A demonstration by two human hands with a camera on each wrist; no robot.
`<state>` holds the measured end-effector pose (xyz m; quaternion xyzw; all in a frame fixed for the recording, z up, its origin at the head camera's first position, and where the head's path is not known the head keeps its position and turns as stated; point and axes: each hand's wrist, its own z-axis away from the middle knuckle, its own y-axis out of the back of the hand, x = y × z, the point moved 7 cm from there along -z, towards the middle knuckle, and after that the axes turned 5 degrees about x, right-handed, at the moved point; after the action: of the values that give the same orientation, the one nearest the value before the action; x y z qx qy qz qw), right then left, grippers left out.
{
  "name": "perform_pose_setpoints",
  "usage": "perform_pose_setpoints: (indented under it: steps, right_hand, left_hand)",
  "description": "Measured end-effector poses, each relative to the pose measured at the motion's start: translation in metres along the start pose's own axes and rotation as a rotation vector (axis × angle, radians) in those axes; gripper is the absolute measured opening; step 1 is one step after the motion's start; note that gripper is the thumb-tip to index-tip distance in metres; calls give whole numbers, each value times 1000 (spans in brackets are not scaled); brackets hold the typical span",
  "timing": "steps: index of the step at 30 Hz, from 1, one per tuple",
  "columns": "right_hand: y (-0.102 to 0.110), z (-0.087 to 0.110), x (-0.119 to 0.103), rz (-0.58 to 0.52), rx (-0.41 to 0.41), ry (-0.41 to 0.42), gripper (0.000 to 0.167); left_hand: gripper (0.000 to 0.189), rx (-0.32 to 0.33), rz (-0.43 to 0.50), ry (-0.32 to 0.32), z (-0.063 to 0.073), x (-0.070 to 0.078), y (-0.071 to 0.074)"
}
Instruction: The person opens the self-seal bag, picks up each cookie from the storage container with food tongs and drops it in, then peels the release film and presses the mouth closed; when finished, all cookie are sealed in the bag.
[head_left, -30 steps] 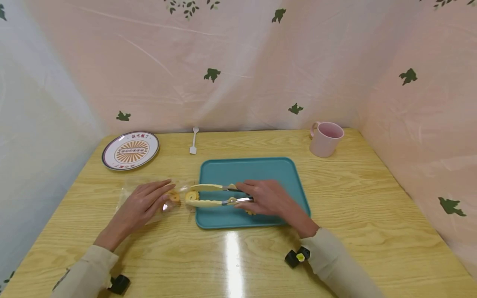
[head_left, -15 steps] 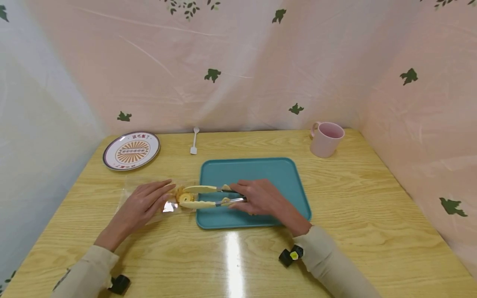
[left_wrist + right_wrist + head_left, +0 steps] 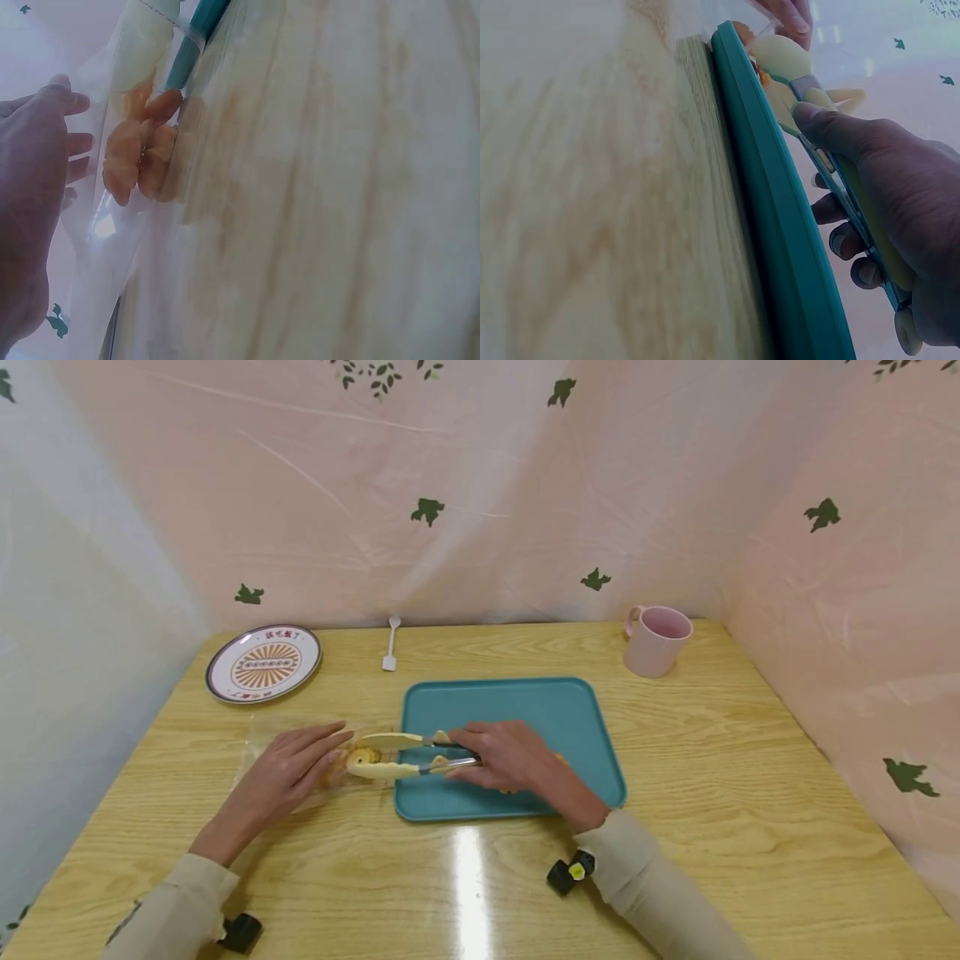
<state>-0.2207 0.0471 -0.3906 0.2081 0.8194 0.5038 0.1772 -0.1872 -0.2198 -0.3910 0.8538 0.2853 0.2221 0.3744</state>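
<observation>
My left hand (image 3: 288,768) holds a clear plastic bag (image 3: 94,274) on the table, left of the tray. Inside the bag several orange-brown cookies (image 3: 139,157) show through the film. My right hand (image 3: 498,752) grips a pair of tongs (image 3: 847,187) with cream-coloured tips and metal arms. Those tips reach into the bag's mouth beside my left fingers. Between them sits a round yellow cookie (image 3: 365,757) with a scalloped edge and a hole in its middle. More yellow cookie (image 3: 508,791) peeks out from beneath my right hand on the teal tray (image 3: 495,696).
At the back left stands a patterned plate (image 3: 264,664). A small white spatula-like utensil (image 3: 391,643) lies behind the tray. The pink mug (image 3: 656,642) is at the back right. Cloth walls (image 3: 480,552) with green leaf shapes border the wooden table (image 3: 720,793).
My right hand has moved left, carrying the tongs and the cookie from the tray's left edge into the bag. My left hand stays in place.
</observation>
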Motion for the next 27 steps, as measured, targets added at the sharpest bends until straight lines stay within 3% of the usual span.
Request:
perform_pose_setpoints:
  steps: [7, 27]
  right_hand:
    - [-5, -5, -4, -20, -10, -9, 49]
    - [-18, -21, -8, -53, -55, -24, 50]
  left_hand:
    - [42, 0, 14, 6, -1, 0, 0]
    - [35, -17, 21, 29, 0, 0, -1]
